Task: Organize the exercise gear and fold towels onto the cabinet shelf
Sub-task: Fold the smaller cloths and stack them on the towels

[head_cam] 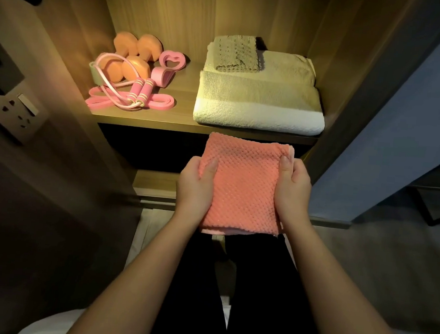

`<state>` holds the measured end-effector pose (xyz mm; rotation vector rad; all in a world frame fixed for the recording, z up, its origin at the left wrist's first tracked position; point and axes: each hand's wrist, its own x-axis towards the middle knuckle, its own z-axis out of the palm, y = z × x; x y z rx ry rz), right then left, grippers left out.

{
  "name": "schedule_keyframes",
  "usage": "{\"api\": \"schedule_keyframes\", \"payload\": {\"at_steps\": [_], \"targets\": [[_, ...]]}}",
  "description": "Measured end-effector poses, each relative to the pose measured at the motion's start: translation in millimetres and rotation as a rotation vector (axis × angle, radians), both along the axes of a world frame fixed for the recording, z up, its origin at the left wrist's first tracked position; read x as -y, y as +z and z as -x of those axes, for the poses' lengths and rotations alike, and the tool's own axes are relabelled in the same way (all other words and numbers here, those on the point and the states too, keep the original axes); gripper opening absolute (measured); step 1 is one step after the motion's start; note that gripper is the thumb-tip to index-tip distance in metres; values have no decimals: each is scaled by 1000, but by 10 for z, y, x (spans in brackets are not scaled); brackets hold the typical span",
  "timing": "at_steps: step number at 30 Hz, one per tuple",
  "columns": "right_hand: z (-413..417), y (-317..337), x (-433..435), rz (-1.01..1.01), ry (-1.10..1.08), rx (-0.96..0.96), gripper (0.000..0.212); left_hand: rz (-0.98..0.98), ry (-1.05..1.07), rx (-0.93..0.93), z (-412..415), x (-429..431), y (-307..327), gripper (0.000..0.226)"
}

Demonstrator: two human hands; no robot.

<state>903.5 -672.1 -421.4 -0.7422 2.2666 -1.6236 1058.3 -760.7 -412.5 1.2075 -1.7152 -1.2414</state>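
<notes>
A folded pink waffle-textured towel (241, 184) hangs in front of the cabinet, just below the shelf's front edge (148, 124). My left hand (194, 188) grips its left side and my right hand (292, 189) grips its right side, thumbs on top. On the shelf's right side lies a large folded white towel (259, 103) with a small grey towel (236, 53) on top at the back. On the left sit orange dumbbells (137, 55), a pink jump rope (137, 93), pink resistance bands (160, 103) and a pink heart-shaped band (171, 61).
A wooden cabinet side wall with a power outlet (22, 112) stands at the left. A lower shelf (153, 185) shows beneath the towel. A dark blue wall (404, 116) rises at the right, and grey floor lies below it.
</notes>
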Motion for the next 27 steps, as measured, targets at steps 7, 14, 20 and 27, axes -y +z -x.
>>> {"api": "schedule_keyframes", "payload": {"at_steps": [7, 14, 20, 27], "targets": [[122, -44, -34, 40, -66, 221, 47, -611, -205, -124, -29, -29, -112, 44], [185, -39, -113, 52, -204, 195, 39, -279, -174, 18, -22, 41, -157, 14], [13, -158, -146, 322, -3, 491, 16, -894, -6, -744, -29, -68, -74, 53], [137, -136, -356, 427, 163, 1119, 43, -487, -50, -362, -77, 14, -46, 23]]}}
